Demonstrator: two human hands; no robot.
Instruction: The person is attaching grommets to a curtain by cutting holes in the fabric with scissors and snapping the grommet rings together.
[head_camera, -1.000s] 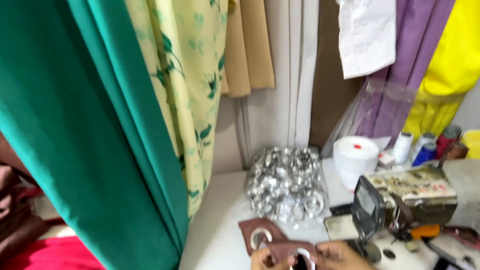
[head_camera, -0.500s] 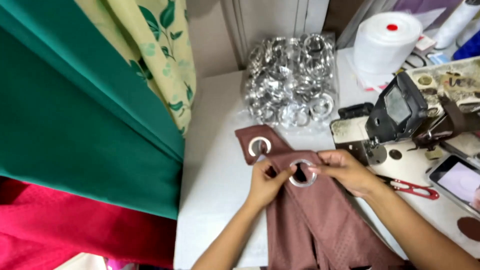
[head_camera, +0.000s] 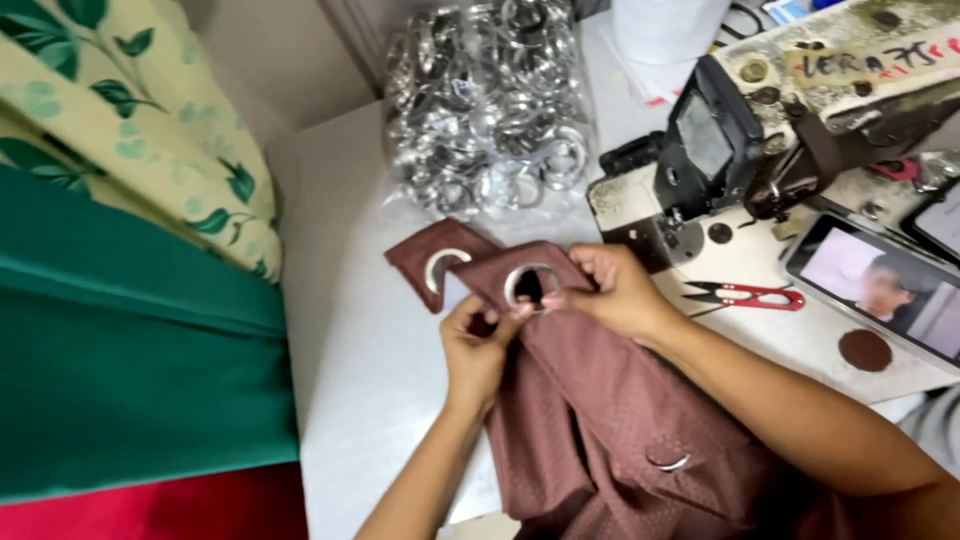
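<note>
Two hanging curtains, green (head_camera: 130, 370) and floral (head_camera: 130, 130), flank the white worktable (head_camera: 350, 340).

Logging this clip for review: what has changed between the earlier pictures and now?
The view tipped down from the hanging fabrics to the white table. Both hands came fully into view, and the left hand and right hand keep their grip on the brown curtain fabric around the silver eyelet. The bag of silver rings, red snips and sewing machine stayed put.
</note>
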